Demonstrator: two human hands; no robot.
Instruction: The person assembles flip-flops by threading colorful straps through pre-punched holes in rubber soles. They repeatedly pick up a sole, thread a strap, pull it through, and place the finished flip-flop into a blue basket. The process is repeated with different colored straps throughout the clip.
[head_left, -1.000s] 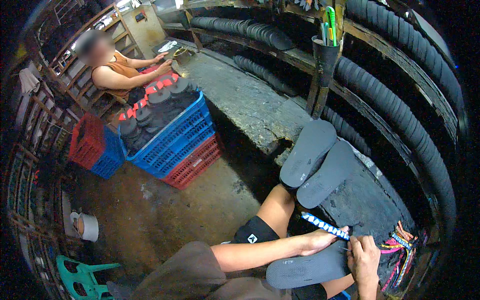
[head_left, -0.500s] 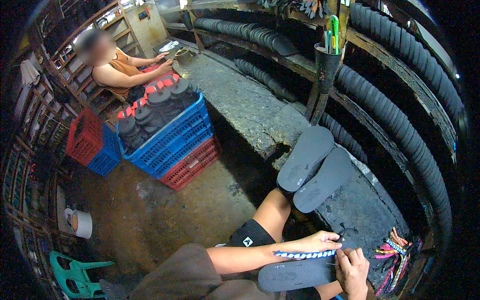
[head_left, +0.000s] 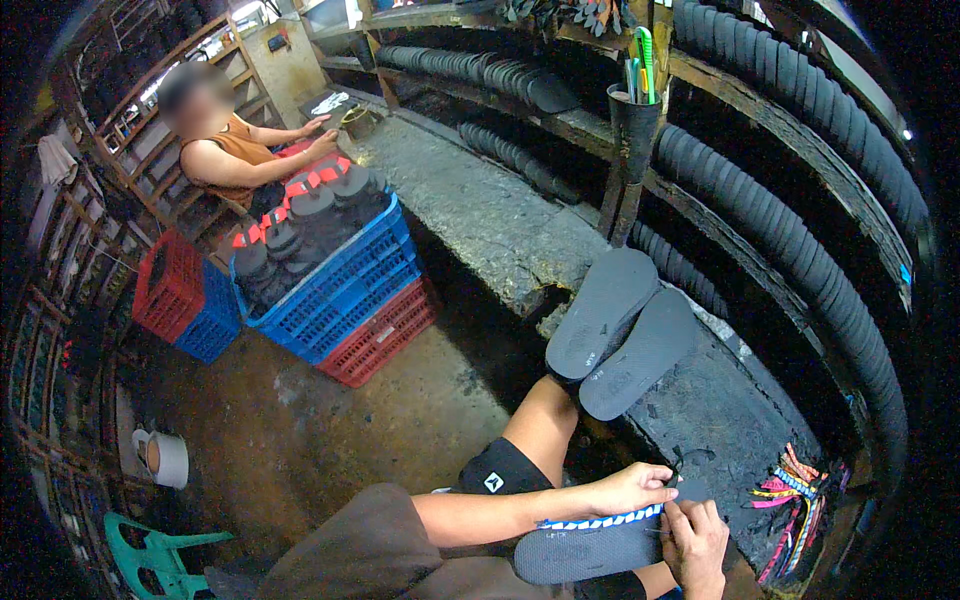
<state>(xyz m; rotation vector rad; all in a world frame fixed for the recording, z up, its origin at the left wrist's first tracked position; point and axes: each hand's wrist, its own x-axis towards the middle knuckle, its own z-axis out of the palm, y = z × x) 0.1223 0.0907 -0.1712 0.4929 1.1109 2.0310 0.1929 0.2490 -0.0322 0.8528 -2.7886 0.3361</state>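
The grey sole lies across the person's lap, in the grip of the right hand; whether the left hand is closed, I can't tell. A blue-and-white strap runs along its edge, any fastening hidden; two tabletop soles have none.

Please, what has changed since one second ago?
The free end of the blue-white strap swung toward the person: earlier beyond the left hand, it now shows between left forearm and dark sole. The right hand stays at its end. Two other soles and colourful straps stay on the bench.
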